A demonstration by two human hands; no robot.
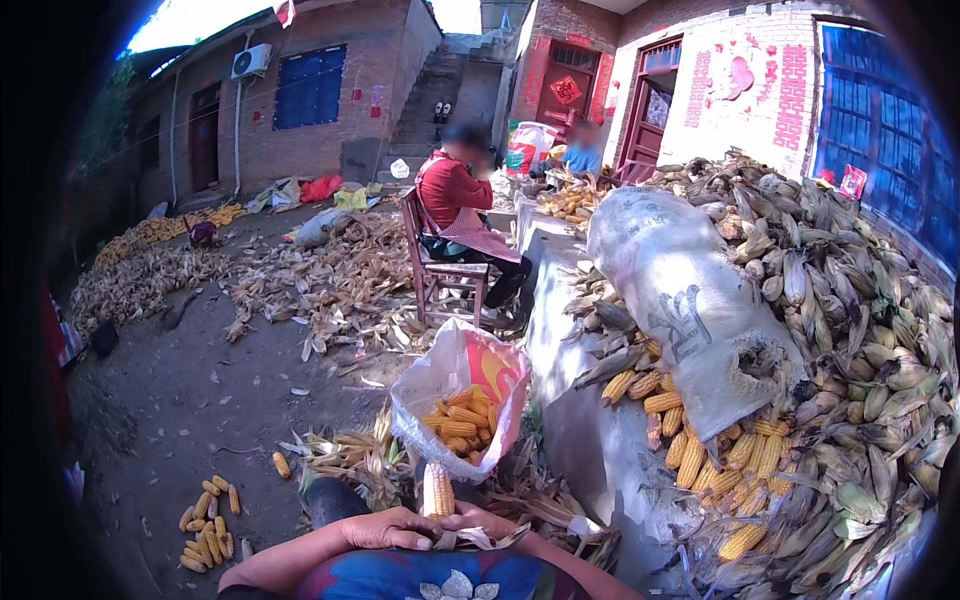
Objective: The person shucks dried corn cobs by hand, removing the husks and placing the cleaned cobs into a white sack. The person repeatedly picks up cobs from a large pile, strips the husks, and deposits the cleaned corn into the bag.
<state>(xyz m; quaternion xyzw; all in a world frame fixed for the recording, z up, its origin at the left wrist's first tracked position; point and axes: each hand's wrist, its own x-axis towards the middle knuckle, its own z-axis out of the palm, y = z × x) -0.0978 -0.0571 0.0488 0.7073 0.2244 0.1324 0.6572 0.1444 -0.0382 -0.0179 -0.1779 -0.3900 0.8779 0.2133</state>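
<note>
An ear of corn [438,491] stands upright between my hands, its yellow kernels bare at the top and pale husk [480,537] hanging at its base. My left hand [394,527] grips the lower part of the ear from the left. From the right, my right hand [474,519] closes on the base and the husk. Just beyond them, an open woven plastic sack [420,409] holds husked yellow ears [461,426]. Part of the ear's base is hidden by my fingers.
At right, a ledge [577,442] bears a large heap of unhusked corn [847,300], bare ears [705,465] and a white woven sack [660,277]. Loose ears [206,532] lie on the ground at left. A person in red [450,191] sits on a wooden chair [420,262]; another person in blue [582,157] sits farther back.
</note>
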